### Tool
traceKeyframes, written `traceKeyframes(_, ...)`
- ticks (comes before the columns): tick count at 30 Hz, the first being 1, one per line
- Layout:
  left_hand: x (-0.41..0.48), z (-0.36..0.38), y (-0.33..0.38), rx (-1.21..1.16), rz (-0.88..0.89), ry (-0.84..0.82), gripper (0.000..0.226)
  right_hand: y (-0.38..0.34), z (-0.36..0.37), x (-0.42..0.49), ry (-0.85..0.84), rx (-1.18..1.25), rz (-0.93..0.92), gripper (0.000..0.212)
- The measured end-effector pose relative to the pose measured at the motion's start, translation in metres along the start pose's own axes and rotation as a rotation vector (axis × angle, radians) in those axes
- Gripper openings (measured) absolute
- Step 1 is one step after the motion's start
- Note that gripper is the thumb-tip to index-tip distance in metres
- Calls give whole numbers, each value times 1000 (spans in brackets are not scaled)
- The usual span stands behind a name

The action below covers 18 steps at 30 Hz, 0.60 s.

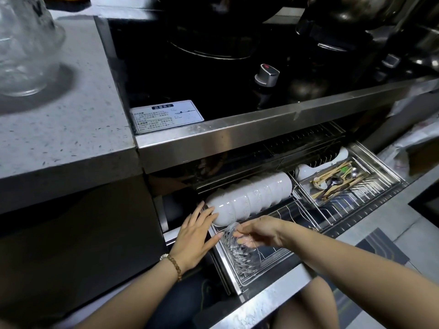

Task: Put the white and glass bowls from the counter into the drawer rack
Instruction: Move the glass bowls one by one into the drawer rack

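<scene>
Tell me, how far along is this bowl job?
Done: a row of white bowls lies in the drawer rack. In hand: the right hand holds a glass bowl in front of them; the left hand touches the row. Left: a glass vessel stands on the counter, perhaps not a bowl.

Grey speckled counter point(71, 119), black cooktop point(190, 67)

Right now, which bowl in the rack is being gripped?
The glass bowl, pinched by the right hand; the white bowls behind lie nested, the left hand merely touching the nearest.
</scene>
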<state>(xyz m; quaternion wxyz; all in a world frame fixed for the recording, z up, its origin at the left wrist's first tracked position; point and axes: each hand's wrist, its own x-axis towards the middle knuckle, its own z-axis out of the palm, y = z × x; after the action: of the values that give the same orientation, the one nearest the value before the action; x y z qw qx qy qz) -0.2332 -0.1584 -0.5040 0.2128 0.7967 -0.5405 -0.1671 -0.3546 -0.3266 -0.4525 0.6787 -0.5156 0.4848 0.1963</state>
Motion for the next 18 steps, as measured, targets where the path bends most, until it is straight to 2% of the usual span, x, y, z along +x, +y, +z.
traceKeyframes(9, 1, 1, -2, -5, 11, 8, 58, 4, -4, 5, -20, -34, 25, 15)
traceKeyframes(15, 1, -1, 0, -2, -4, -19, 56, 3, -6, 2, 9, -106, -35, 4)
traceKeyframes(18, 2, -5, 3, -2, -28, -57, 55, 1, -6, -3, 30, -178, -56, 7)
